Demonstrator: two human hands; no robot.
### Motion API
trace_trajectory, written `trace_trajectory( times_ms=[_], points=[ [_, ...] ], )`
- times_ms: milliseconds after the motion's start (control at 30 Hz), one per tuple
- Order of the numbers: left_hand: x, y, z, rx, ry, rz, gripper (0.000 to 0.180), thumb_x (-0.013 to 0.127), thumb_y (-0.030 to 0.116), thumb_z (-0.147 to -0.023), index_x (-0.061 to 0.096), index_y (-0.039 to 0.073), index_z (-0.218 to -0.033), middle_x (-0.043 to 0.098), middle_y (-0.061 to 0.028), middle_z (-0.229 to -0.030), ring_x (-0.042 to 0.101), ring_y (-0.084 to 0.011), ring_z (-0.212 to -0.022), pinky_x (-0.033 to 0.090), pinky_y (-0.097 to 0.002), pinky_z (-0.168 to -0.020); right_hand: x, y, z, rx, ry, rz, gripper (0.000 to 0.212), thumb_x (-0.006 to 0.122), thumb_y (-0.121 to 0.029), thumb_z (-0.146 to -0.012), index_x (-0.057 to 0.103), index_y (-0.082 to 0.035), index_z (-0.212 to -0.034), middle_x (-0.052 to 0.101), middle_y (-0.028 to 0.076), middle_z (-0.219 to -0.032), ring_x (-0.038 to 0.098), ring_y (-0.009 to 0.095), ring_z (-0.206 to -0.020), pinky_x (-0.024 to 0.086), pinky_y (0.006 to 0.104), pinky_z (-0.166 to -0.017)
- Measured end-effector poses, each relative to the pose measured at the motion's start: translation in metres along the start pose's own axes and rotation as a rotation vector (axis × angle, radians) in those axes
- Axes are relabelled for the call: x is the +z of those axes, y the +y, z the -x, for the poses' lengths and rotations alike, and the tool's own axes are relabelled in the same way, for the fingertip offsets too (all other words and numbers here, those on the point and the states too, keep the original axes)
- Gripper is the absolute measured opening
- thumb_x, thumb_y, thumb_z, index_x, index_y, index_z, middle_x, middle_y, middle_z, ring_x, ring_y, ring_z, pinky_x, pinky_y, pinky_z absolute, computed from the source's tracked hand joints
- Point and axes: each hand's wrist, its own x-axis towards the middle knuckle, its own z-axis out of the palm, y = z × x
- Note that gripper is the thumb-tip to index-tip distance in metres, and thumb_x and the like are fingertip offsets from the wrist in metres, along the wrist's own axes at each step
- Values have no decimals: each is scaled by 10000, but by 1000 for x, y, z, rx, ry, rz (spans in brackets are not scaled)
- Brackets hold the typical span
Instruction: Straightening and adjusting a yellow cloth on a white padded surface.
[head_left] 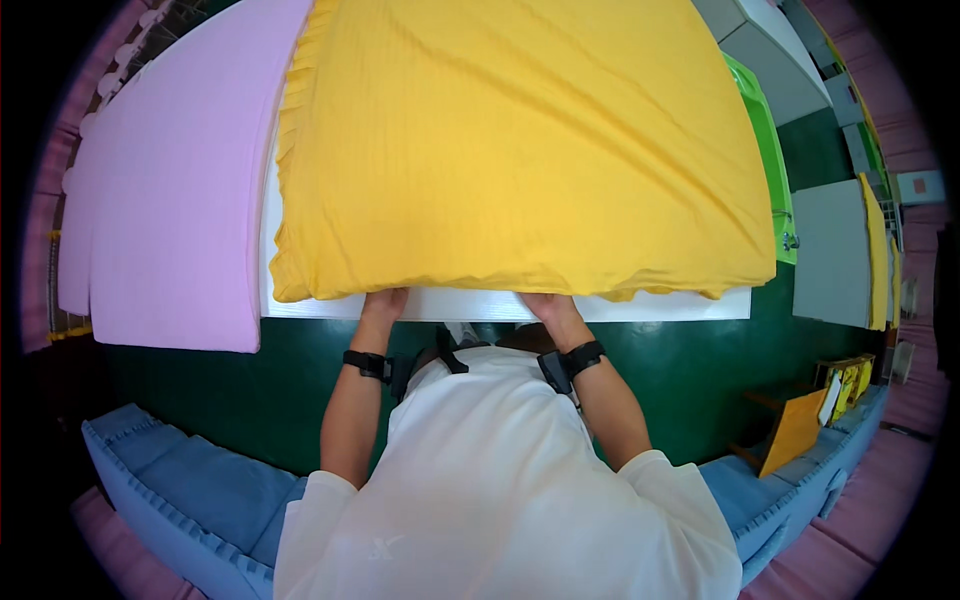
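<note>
A large yellow quilt (500, 160) with a ruffled left edge lies spread over a white tabletop (460, 305). Light creases run across its right half. At its near edge, left of the middle, my left hand (386, 301) reaches in under the cloth. My right hand (548, 304) does the same right of the middle. Both hands touch the quilt's hem, and the cloth hides their fingers, so I cannot tell whether they grip it. A strip of the white top shows between and beside the hands.
A pink padded cover (170, 210) lies along the left side. To the right stand a green basin (768, 150) and a grey-topped table (830, 255). Blue sofas (200, 480) are behind me on both sides, with an orange board (795, 432) at the right one. The floor (680, 370) is green.
</note>
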Motion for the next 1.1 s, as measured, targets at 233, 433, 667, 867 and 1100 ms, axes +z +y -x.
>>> trace_trajectory(
  times_ms=[233, 433, 667, 867, 1100],
  points=[
    [4, 1, -4, 168, 129, -10, 345, 512, 332, -903, 496, 84, -1143, 581, -10, -1100, 558, -154, -1001, 487, -298, -826, -11, -14, 18, 98, 313, 146, 338, 526, -298, -899, 520, -37, -1112, 586, 120, -1102, 587, 245, -959, 497, 396, -853],
    [-35, 2, -3, 82, 144, -171, 268, 543, 270, -891, 518, 93, -1091, 577, -25, -1077, 576, -145, -900, 510, -264, -697, -19, -22, 53, -77, 358, 34, 298, 462, -202, -925, 483, 31, -1111, 540, 178, -1078, 508, 295, -1097, 442, 427, -951],
    [12, 15, 44, 1, 24, 116, 289, 552, 187, -871, 521, 60, -1129, 567, -65, -1101, 531, -189, -1025, 479, -311, -847, -27, -68, 118, -183, 507, 113, 323, 364, -214, -922, 483, 41, -1081, 524, 227, -1123, 495, 334, -1109, 410, 447, -972],
    [36, 24, 78, -24, -263, 185, 338, 525, 160, -870, 497, 38, -1183, 536, -113, -1157, 463, -231, -1122, 335, -387, -1027, -40, -100, 98, -330, 309, 177, 250, 413, -143, -930, 460, 0, -1129, 532, 150, -1131, 528, 287, -1057, 427, 448, -954],
    [69, 32, 71, 43, 114, 36, 378, 534, 251, -892, 471, 36, -1197, 560, -123, -1127, 508, -220, -1085, 411, -376, -957, -60, -116, 81, -251, 307, 262, 221, 409, -73, -922, 466, 6, -1120, 559, 141, -1074, 569, 253, -994, 473, 417, -901]
  ],
)
